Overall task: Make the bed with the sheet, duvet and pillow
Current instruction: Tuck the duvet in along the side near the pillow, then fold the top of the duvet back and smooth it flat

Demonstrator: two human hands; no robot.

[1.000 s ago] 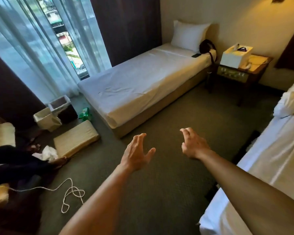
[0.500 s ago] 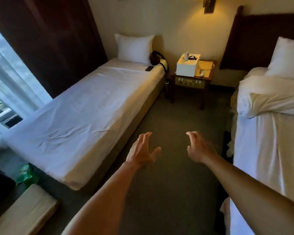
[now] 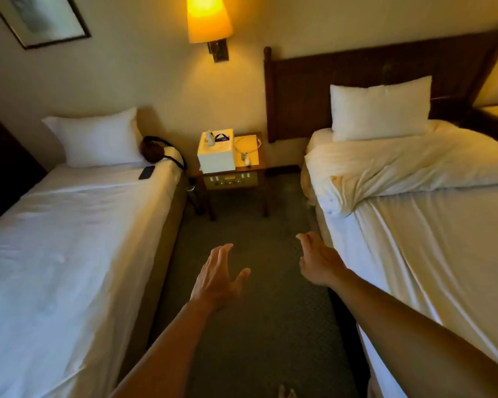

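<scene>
Duvet (image 3: 408,165) now faces the person, bunched below the pillow (image 3: 380,109) on the right bed; view swung from the window; left hand (image 3: 216,278) and right hand (image 3: 319,259) hover spread, holding nothing

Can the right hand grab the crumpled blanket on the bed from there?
Probably not yet. The right hand hangs open over the carpet beside the bed, and the bunched duvet lies farther up by the pillow. Nothing blocks the way.

Two bare forearms, no sleeves visible; left hand (image 3: 216,278) and right hand (image 3: 319,261) without gloves, rings or watch.
</scene>
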